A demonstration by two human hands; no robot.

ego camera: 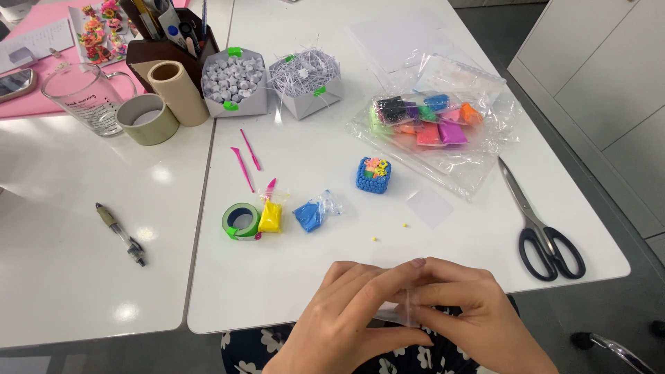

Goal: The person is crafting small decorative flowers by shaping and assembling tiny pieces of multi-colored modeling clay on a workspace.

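White counter (443, 41) lying under a craft layout: at its near edge, the left hand (346, 318) and right hand (478, 322) are meeting, fingers pinching a small clear plastic piece (409, 308) between them. Beyond are lying a blue clay packet (312, 213), a yellow clay packet (270, 216), a green tape roll (239, 220), a blue clay basket (373, 174) and, to the right, black-handled scissors (544, 228).

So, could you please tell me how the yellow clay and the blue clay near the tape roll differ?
The yellow clay is a taller block standing beside the green tape roll; the blue clay lies flatter, farther right, its clear wrapper trailing open. Both sit bagged on the white table, untouched by either hand.
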